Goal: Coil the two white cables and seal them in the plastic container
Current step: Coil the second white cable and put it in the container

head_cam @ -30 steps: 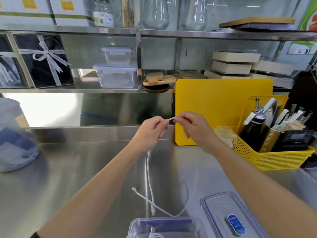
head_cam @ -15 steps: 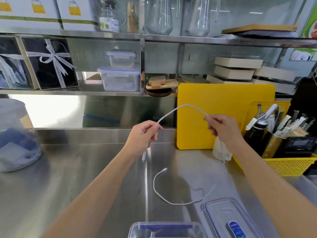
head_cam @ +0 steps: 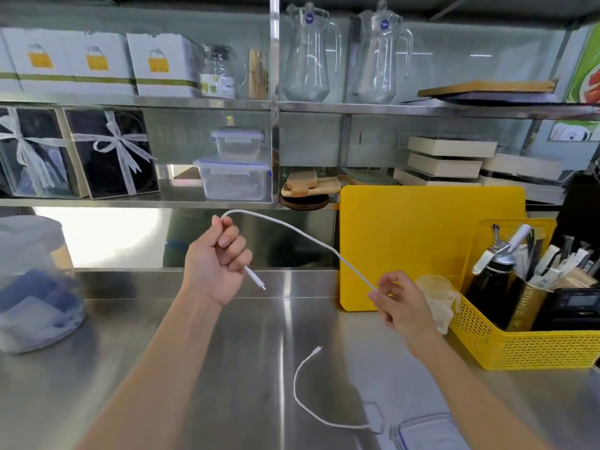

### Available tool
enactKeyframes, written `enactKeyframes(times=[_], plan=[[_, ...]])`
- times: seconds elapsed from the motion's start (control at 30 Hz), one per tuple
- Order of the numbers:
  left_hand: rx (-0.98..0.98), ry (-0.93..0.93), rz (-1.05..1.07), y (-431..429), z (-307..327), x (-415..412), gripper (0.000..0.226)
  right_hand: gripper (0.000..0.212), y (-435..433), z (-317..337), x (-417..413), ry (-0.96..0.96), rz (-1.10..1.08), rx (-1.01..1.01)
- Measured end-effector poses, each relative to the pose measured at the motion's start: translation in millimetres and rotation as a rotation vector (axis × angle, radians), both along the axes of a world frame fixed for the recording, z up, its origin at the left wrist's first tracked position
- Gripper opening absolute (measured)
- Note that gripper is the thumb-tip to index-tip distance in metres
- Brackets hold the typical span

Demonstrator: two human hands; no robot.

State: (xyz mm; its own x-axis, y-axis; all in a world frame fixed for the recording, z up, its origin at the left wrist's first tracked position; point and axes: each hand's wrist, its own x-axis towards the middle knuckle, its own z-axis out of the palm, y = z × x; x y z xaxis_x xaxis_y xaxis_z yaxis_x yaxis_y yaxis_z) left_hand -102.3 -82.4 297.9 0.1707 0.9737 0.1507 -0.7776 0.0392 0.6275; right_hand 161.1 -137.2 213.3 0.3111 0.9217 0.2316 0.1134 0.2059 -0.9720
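Since half a second ago the right hand [head_cam: 401,302] has dropped from about shoulder height toward the desk [head_cam: 194,368], drawing the span of cable out longer and lower, while the left hand [head_cam: 216,261] has turned its fist upward.

The left fingers [head_cam: 232,241] are curled shut around the white cable [head_cam: 292,230], with the plug end poking out below the fist toward 5 o'clock. The right fingers [head_cam: 376,297] pinch the same cable lightly between thumb and forefinger, at about 3 o'clock from the left hand. Between the two hands the cable arcs up over the left fist and slopes down to the right. Its far end lies slack on the desk at 6 o'clock, curling in a loose loop whose connector points up, and its tail runs to the edge of the clear lid [head_cam: 431,433] at the bottom of the view. I cannot see the container itself or the second cable here.

To coil well, I judge the left hand should hold its end steady as the anchor while the right lets the cable slide through, then brings even loops back to the left fist, following the cable's natural curl so it does not twist or kink.
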Motion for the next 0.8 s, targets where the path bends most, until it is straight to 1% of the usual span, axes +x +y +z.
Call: enactKeyframes(times=[0.03, 0.07, 0.13, 0.17, 0.2, 0.27, 0.3, 0.37, 0.43, 0.5, 0.57, 0.63, 0.7, 0.8], plan=[[-0.002, 0.011, 0.012, 0.5, -0.6, -4.2, 0.032, 0.017, 1.3, 0.5, 1.8, -0.076, -0.062, 0.037], [0.004, 0.042, 0.019, -0.2, -1.5, -7.2, 0.031, 0.019, 3.2, 0.9, 2.8, -0.246, -0.115, 0.054], [0.036, 0.164, 0.042, -3.4, -5.3, -8.7, 0.03, 0.014, 5.2, 2.7, -2.1, -0.7, -0.12, 0.041], [0.061, 0.263, 0.07, -4.3, -7.8, -7.1, 0.029, 0.009, 4.6, 3.9, -7.0, -0.885, -0.07, 0.026], [0.099, 0.403, 0.112, -5.6, -9.7, -4.6, 0.029, 0.006, 2.3, 5.9, -12.4, -1.029, 0.005, 0.007], [0.201, 0.722, 0.2, -8.3, -12.2, 2.3, 0.029, 0.007, -4.5, 13.7, -24.7, -1.228, 0.168, -0.041], [0.245, 0.833, 0.211, -9.5, -13.4, 6.0, 0.028, 0.009, -8.4, 20.0, -30.9, -1.276, 0.23, -0.041], [0.293, 0.958, 0.14, -12.9, -16.6, 13.0, 0.027, 0.009, -15.0, 33.8, -41.1, -1.269, 0.292, 0.007], [0.33, 1.041, 0.0, -18.6, -20.8, 19.7, 0.027, 0.007, -20.0, 47.2, -49.1, -1.181, 0.319, 0.102], [0.364, 1.083, -0.143, -25.0, -24.9, 25.4, 0.027, 0.006, -22.6, 58.1, -53.7, -1.115, 0.322, 0.199], [0.382, 1.059, -0.262, -31.3, -27.1, 30.0, 0.029, 0.009, -22.8, 66.3, -56.2, -1.115, 0.266, 0.263], [0.35, 0.965, -0.361, -36.6, -28.6, 32.5, 0.03, 0.015, -21.1, 70.4, -57.4, -1.104, 0.187, 0.282], [0.304, 0.88, -0.412, -39.6, -30.9, 33.5, 0.03, 0.019, -20.0, 70.8, -57.5, -1.074, 0.132, 0.249], [0.267, 0.834, -0.457, -41.2, -33.2, 34.2, 0.03, 0.022, -19.6, 65.7, -56.8, -1.063, 0.063, 0.224]])
